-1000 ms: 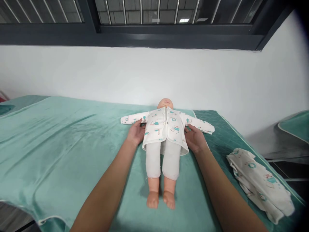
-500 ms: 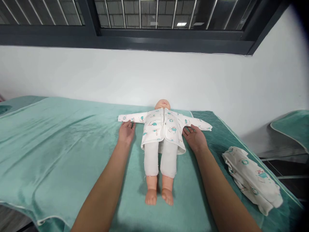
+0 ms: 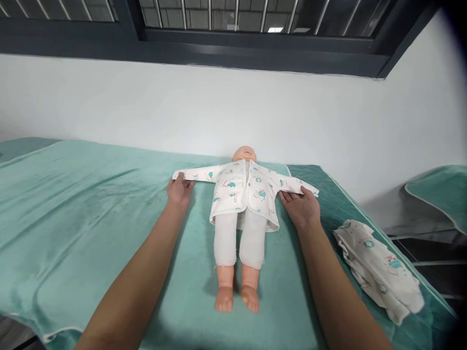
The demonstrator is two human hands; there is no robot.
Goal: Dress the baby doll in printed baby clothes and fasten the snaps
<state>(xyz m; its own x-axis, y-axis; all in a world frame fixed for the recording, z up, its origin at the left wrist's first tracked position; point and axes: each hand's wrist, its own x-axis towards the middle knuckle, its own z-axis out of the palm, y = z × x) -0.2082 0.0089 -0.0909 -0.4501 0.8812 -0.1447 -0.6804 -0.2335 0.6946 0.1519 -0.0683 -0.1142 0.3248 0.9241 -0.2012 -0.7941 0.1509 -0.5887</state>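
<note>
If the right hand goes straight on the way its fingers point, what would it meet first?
The right hand would probably meet the jacket sleeve ahead first; they may already touch, but depth is unclear.

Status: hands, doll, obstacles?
Left hand at one cuff of white printed cloth jacket; right hand at other sleeve. Pink plastic doll supine. White printed cloth bundle off right, apart from hands.

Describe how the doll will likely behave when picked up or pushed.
The doll may sag at its white, fabric-looking legs. Its smooth feet are probably firmer. Lying on its back with jacket sleeves spread wide, it seems unlikely to roll if pushed.
</note>
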